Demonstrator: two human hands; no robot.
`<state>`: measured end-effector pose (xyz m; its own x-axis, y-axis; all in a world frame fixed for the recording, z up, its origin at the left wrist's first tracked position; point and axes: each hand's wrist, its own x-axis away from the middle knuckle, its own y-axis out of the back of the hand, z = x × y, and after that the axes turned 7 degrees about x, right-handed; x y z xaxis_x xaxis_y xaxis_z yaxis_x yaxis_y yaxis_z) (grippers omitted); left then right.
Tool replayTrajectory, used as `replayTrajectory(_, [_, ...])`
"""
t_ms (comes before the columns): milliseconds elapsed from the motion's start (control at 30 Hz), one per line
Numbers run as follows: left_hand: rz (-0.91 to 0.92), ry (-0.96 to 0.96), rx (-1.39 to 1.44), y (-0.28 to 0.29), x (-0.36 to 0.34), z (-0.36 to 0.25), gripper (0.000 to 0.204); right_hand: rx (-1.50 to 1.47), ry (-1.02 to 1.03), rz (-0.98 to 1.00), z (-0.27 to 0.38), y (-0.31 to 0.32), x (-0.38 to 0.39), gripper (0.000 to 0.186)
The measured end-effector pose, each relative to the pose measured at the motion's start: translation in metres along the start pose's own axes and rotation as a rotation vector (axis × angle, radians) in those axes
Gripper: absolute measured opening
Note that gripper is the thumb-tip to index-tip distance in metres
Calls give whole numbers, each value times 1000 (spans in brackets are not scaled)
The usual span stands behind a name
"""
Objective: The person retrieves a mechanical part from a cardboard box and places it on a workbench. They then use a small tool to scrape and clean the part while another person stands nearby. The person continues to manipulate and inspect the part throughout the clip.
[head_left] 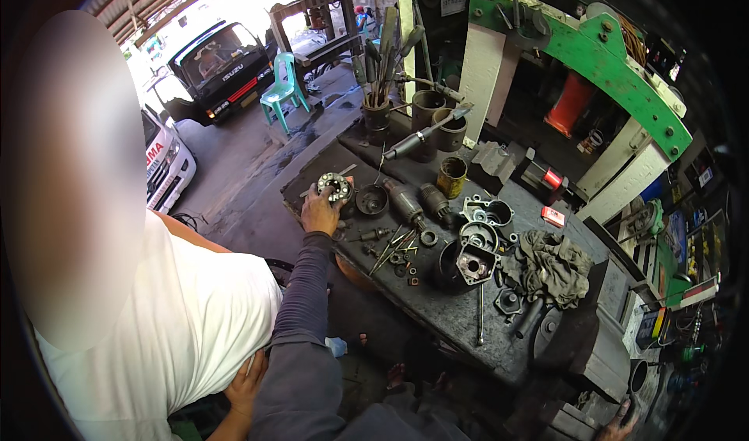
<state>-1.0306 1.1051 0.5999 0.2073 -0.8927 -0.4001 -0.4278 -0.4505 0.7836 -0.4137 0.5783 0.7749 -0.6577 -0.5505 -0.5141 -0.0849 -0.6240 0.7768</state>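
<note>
The left hand (pixel 320 211) reaches forward on a long grey-sleeved arm to the far-left part of the dark, oil-stained steel table (pixel 452 316); its fingers (pixel 316 195) curl around the near and left rim of a round, grey metal ring-shaped plate with bolt holes (pixel 334 186), holding it tilted up off the table surface; the plate therefore lies directly ahead of the fingers, its flat face turned toward the camera, with no marked long axis. Just right of the plate sits a dark round cup-shaped housing (pixel 372 200); further right lie two cylindrical armatures (pixel 407 204), long axes running from far-left to near-right. Near the wrist, loose bolts and thin rods (pixel 390 247) are scattered; open table room exists mainly behind the plate, toward the far-left edge, which is close to the hand. The right hand (pixel 620 425) appears at the lower right corner, well apart from the plate; whether its fingers are wide or closed cannot be told. A crumpled grey rag (pixel 552 265) lies to the right.
</note>
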Motion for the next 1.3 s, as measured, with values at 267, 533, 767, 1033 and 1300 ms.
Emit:
replayTrajectory(267, [44, 76, 103, -17, -4, 7, 46, -30, 14, 24, 7, 1, -2, 38])
replayTrajectory(533, [20, 75, 56, -32, -6, 7, 45, 40, -166, 83, -25, -4, 4, 54])
replayTrajectory(767, [36, 155, 66, -31, -8, 2, 42, -15, -53, 58, -20, -4, 5, 43])
replayTrajectory(1033, [-416, 183, 388, -10, 84, -19, 49, -93, 32, 28, -25, -8, 5, 36])
replayTrajectory(1300, [149, 437, 341, -1, 429, -23, 42, -82, 209, 5, -21, -3, 8, 42])
